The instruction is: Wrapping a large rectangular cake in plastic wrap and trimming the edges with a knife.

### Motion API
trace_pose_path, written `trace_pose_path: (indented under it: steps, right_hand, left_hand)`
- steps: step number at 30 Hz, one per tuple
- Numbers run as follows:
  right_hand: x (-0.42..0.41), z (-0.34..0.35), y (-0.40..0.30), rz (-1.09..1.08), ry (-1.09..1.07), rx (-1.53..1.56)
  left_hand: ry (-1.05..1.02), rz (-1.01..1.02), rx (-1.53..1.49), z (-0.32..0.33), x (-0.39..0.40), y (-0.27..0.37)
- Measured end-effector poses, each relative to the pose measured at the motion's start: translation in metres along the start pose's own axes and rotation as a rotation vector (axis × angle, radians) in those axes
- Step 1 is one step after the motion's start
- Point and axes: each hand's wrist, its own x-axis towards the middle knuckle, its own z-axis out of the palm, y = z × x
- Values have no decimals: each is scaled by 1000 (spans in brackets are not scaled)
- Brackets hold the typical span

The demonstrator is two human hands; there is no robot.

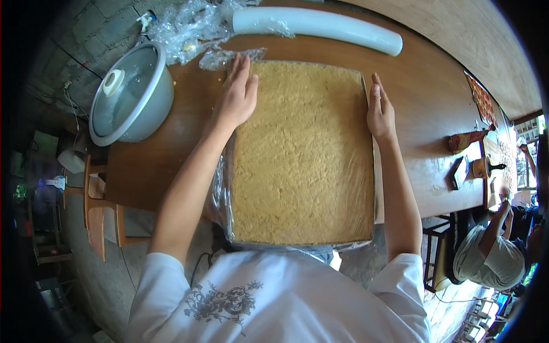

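A large rectangular slab of golden-brown, crumbly-looking material (302,158), perhaps food, lies flat in front of me, its near end reaching past the table's edge close to my shirt. Clear plastic film (221,193) bunches along its left and near sides, and wrinkled shine at the lower right suggests film over the top too. My left hand (238,95) is at the far left edge, palm inward and fingers extended. Beside the far right edge, my right hand (381,112) is upright with its palm towards the slab. Neither hand grips anything; whether they touch the edges is unclear.
On the brown table (411,171), a grey bowl with a glass lid (128,92) stands left. Crumpled plastic (188,32) and a white roll (317,28) lie at the back. A bottle (467,140) and cup (481,167) are right, near a seated person (489,257).
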Motion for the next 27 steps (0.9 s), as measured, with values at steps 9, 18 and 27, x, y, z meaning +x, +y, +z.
trace_pose_path:
  steps: [9,18,27]
  right_hand:
    - [-56,-10,2,85,-13,574]
    - [-129,-42,-33,-91,6,235]
    - [-271,-13,-54,-27,399,597]
  left_hand:
    - [-63,-288,-222,-13,-50,47]
    - [-172,-390,-658,-34,-95,25]
    - [-197,-182,-444,-74,-215,111]
